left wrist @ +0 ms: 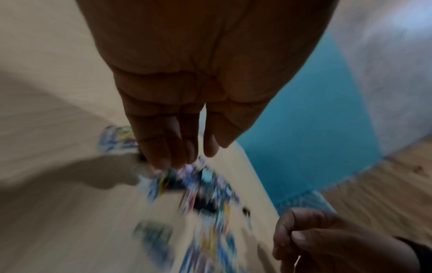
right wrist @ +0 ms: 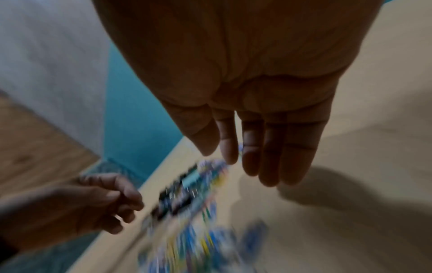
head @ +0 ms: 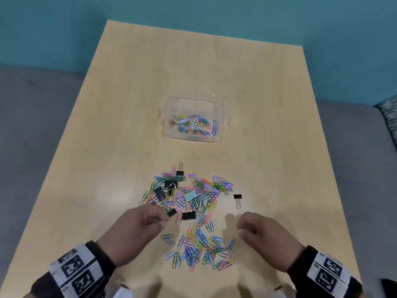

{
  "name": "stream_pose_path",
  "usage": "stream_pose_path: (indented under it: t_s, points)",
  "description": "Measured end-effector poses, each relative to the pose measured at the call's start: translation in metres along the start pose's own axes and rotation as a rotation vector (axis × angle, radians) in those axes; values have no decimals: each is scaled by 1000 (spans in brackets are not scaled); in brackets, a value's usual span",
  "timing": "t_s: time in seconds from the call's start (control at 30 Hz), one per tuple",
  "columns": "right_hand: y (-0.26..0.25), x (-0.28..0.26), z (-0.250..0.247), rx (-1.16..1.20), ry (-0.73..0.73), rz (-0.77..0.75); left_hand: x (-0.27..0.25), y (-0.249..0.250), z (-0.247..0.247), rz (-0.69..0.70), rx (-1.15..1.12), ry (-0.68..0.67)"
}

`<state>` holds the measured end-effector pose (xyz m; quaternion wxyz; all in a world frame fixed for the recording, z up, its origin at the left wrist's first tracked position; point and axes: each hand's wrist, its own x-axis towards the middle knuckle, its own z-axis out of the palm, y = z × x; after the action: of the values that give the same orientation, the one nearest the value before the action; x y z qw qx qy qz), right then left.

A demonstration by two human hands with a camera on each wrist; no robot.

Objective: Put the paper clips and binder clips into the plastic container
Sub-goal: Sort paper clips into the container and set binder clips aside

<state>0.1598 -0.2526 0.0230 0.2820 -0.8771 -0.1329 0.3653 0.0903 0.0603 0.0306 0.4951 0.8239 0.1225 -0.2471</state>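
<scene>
A clear plastic container [head: 171,117] stands mid-table with several coloured paper clips [head: 193,124] inside. Nearer me lies a loose pile of coloured paper clips and binder clips [head: 189,194], and a second patch of paper clips [head: 199,248] lies between my hands. One small black binder clip [head: 237,196] sits apart on the right. My left hand [head: 160,217] hovers at the pile's left edge, fingers relaxed and holding nothing, its fingertips close to a black binder clip [head: 171,211]. My right hand [head: 243,227] hovers right of the clips, loosely curled and empty. Both wrist views are motion-blurred.
The light wooden table [head: 257,125] has its far edge against a teal wall [head: 193,9]. Grey floor [head: 32,136] lies on both sides. Bare tabletop separates the pile from the container.
</scene>
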Motion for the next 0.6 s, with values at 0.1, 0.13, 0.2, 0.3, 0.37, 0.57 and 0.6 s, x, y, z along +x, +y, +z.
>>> stream_pose_path:
  t_s: [0.1,0.13,0.2,0.3,0.37,0.57,0.6]
  points:
    - [20,-29,37,-154,-106,-9,-31,-25,32,-12,174,-163]
    - [21,-32,49,-154,-101,-33,-34,-30,44,23,240,-156]
    - [13,-29,70,-115,-37,-112,-32,-35,65,69,246,-77]
    - [-14,-20,88,-92,23,-189,-26,-35,91,146,254,25]
    - [-28,-15,89,-110,25,-231,-24,-32,95,216,374,102]
    - [-22,-15,93,-485,213,-208,-29,-34,94,361,754,187]
    - [-21,-17,98,-533,194,-206,-28,-35,97,365,793,155]
